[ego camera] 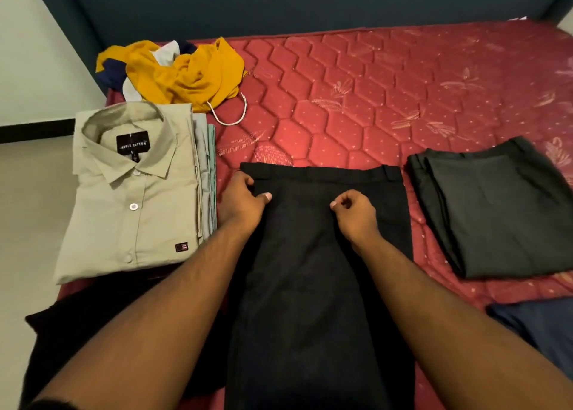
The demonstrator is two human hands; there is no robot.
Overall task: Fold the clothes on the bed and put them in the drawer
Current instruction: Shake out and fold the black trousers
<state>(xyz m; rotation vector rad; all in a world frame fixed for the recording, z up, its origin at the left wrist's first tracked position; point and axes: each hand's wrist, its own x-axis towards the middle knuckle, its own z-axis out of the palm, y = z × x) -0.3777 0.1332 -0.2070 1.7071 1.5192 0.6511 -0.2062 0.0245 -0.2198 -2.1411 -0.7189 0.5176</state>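
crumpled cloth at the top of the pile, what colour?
Mustard yellow cloth; shows clearly in the head view.

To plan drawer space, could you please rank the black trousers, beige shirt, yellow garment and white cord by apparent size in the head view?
1. Black trousers, nearest the camera, which flatters them.
2. Beige shirt.
3. Yellow garment, crumpled and farther off, so unsure.
4. White cord.

Trousers [319,270] mid-mattress [387,93] — shirt stack [130,192] left, folded trousers [496,211] right, clothes heap [173,71] behind the stack.
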